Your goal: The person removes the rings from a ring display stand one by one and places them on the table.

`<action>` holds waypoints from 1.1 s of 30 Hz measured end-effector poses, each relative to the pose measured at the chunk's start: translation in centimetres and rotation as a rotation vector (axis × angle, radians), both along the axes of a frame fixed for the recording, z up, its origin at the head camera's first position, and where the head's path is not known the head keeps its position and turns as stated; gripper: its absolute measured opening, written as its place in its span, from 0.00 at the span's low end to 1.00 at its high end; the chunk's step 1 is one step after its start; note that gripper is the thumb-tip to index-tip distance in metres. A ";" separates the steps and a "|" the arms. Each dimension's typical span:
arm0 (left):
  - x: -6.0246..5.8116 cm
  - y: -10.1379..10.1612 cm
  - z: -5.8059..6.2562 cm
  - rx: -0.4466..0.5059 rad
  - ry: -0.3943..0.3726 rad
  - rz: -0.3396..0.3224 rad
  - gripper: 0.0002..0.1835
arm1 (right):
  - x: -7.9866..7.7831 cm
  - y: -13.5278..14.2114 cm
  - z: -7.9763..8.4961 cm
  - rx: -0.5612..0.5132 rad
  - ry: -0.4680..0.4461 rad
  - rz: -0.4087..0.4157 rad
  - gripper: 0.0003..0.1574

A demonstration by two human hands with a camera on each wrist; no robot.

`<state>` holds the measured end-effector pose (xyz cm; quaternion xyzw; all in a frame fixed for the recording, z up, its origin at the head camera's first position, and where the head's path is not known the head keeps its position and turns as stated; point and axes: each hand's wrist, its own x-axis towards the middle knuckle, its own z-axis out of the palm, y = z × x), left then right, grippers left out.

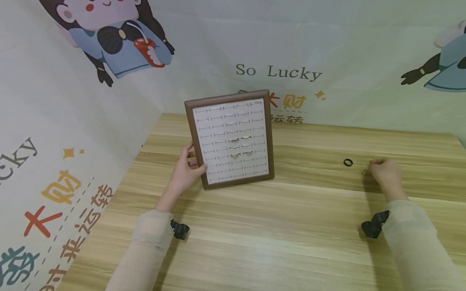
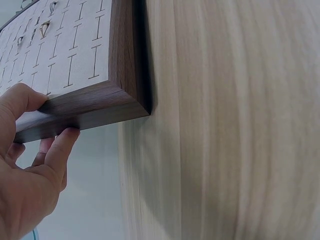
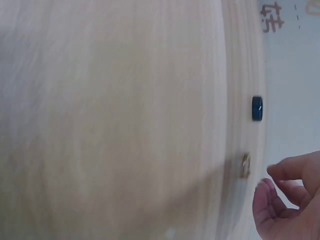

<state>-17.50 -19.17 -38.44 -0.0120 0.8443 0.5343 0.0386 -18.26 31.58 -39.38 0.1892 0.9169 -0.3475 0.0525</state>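
Observation:
My left hand (image 1: 185,173) grips the lower left side of a ring display board (image 1: 270,137), thumb at the front and fingers behind the edge. The board has a brown wooden frame and a pale panel with rows of slots, and it leans back upright on the table. Several rings (image 1: 235,155) sit in slots near its middle. On the right, my right hand (image 1: 388,176) is low over the table, thumb and fingertips bent with a small gap between them. Right by these fingertips stands a small gold ring (image 3: 246,173). A wider black ring (image 3: 257,109) is a little farther away.
The wood-grain table (image 1: 255,238) spreads under both arms. Behind it and along the left hangs a pale printed cloth (image 1: 204,48) with cartoon figures and lettering. A small black camera (image 1: 373,227) is strapped at the right wrist, another (image 1: 180,230) at the left.

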 end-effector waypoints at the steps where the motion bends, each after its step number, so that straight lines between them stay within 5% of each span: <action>1: 0.0 0.0 0.0 -0.002 -0.002 0.001 0.48 | -0.1 -0.3 0.1 0.000 0.027 -0.004 0.28; 8: -0.1 0.1 -0.1 0.000 0.000 0.009 0.47 | -1.1 -3.4 1.5 -0.001 0.234 0.040 0.24; 17: -0.2 0.0 -0.2 0.004 0.006 0.009 0.47 | -2.0 -9.0 3.4 0.008 0.448 0.238 0.19; 33: -0.2 0.1 -0.1 0.009 -0.007 0.012 0.48 | -1.9 -18.7 4.6 -0.004 0.567 0.579 0.13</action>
